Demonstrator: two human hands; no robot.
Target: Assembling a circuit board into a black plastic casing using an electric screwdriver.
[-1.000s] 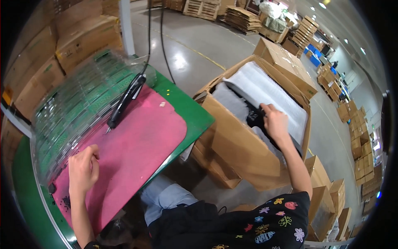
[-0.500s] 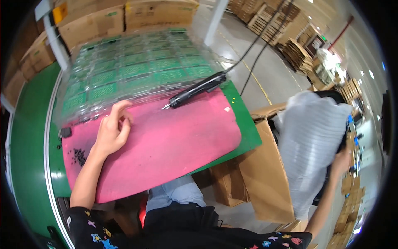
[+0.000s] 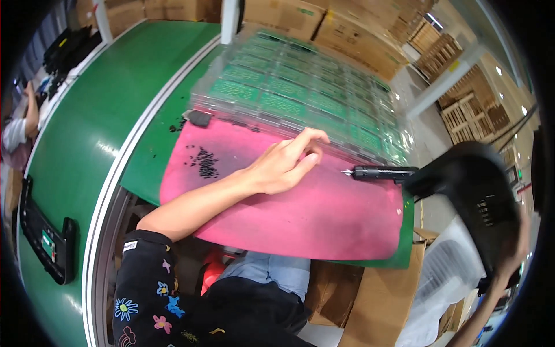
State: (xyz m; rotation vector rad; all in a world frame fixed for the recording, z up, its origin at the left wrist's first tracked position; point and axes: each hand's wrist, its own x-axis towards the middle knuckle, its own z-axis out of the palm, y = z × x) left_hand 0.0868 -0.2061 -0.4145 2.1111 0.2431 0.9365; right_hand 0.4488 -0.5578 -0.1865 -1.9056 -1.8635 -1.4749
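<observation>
While a green conveyor belt (image 3: 124,95) runs along your left side, a pink work mat (image 3: 324,228) lies before you, backed by a clear plastic tray (image 3: 248,114) of green circuit boards (image 3: 283,105). At your right, a cardboard carton (image 3: 384,295) stands below the mat's edge, with translucent white foam wrapping (image 3: 448,277) beside its near panel. Above that wrapping, off the mat's right end, is the curved black plastic housing (image 3: 491,202), raised and tilted in your right hand (image 3: 515,248), which grips its outer, right-hand side; the exact set of the fingertips is too blurred to tell. Your left hand (image 3: 289,165) is over the mat with its fingers loosely curled, grasping nothing. The housing looks like a stiff, hollow moulding, probably light for its size but awkward to balance from one end, since its long curved arm reaches away from your grip. Its smooth face may slide under dry fingers and would likely scratch easily, so the thicker rim of the frame seems the sounder hold, with your free hand supporting the far arm and pressure kept off the small slots in its face. Smaller still, a black electric screwdriver (image 3: 378,173) lies at the tray's front right corner, its bit toward your left hand, and tiny black screws (image 3: 206,164) are heaped on the mat's left part.
</observation>
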